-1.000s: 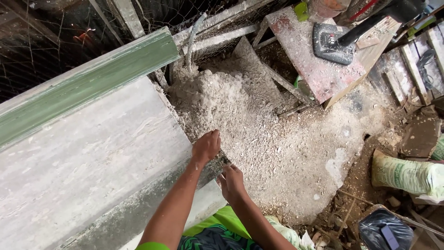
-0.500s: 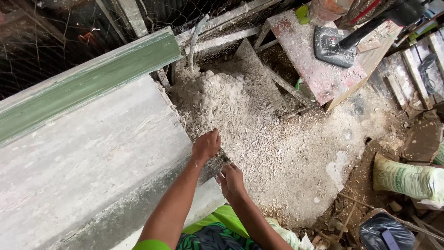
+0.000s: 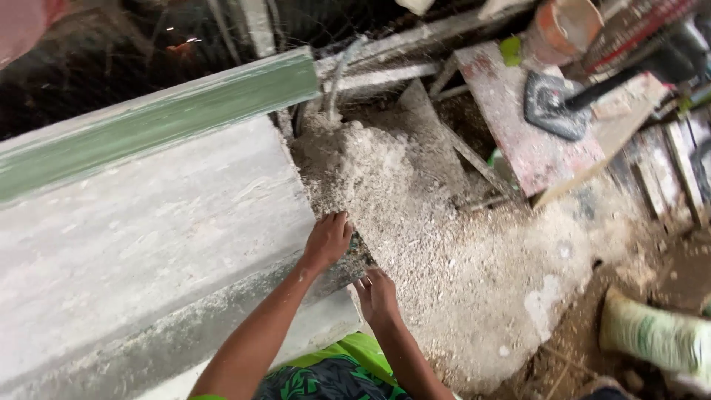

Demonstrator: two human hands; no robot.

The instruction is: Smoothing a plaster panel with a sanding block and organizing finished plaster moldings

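Where the grey concrete slab (image 3: 148,244) ends, the left hand (image 3: 327,241) rests with its fingers bent over the slab's corner edge, touching the concrete and the rubble just beyond it; whether anything is pinched between the fingers cannot be told. Just below and to the right of it, the right hand (image 3: 378,295) lies palm down with fingers spread loosely on the pale rubble pile (image 3: 444,252), grasping nothing that can be seen. Beyond both hands the rubble rises into a mound against a green-painted beam (image 3: 170,122) that runs along the slab's far side. Farther off, past the right hand, a stained board (image 3: 518,126) carries a dark plastering float (image 3: 555,104). Well to the right of the right hand a pale sack (image 3: 652,333) lies on the dirt. Beneath the forearms, green patterned cloth (image 3: 333,374) shows.
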